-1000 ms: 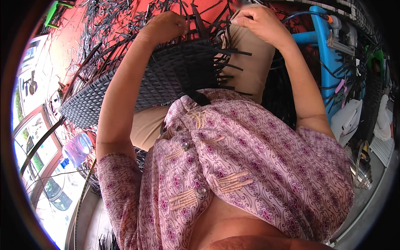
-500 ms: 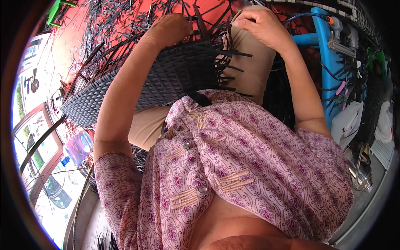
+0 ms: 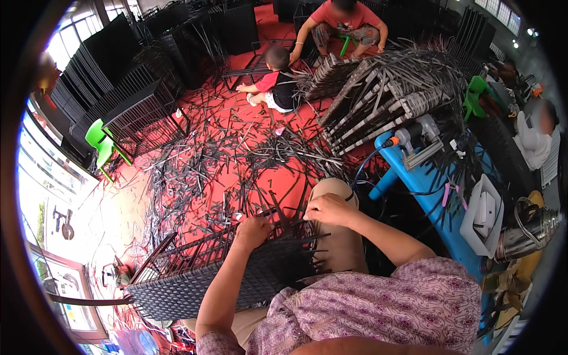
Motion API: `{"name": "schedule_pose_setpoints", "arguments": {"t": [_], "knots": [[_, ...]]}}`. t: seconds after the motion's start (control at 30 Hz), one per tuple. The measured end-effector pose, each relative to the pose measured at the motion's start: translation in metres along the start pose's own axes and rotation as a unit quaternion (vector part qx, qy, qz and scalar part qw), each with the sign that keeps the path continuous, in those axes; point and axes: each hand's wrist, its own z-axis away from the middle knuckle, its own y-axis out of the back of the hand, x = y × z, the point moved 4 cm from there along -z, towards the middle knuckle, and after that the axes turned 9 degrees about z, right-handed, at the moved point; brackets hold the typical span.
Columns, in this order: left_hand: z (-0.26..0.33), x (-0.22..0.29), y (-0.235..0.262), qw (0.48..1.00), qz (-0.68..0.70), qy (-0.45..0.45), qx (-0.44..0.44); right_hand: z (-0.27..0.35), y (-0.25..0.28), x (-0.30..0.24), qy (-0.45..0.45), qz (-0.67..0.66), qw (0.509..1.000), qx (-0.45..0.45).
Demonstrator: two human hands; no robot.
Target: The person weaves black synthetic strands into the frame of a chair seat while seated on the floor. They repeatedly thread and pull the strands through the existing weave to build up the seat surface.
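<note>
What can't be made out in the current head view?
Head view:
Left hand: curled fingertips, hidden by the hand itself.
Right hand: anything pinched there is too small to tell.
Woven panel: partly covered by the left forearm.
Clear plastic container: cut off by the lower edge.

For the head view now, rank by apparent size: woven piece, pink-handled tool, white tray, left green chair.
1. Woven piece, clearly largest.
2. White tray and left green chair: look close; the chair is farther off, so unranked.
3. Pink-handled tool, smallest.
</note>
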Motion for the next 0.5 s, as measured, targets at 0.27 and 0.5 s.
{"name": "schedule_pose_setpoints", "arguments": {"t": [0.27, 0.5], "knots": [[0.002, -0.01, -0.003, 0.999, 0.053, -0.011, -0.004, 0.005, -0.013, -0.009, 0.019, 0.016, 0.999, 0.024], [0.001, -0.01, -0.001, 0.998, 0.065, -0.023, -0.013, 0.009, -0.009, -0.017, 0.013, -0.003, 1.0, 0.026]]}}
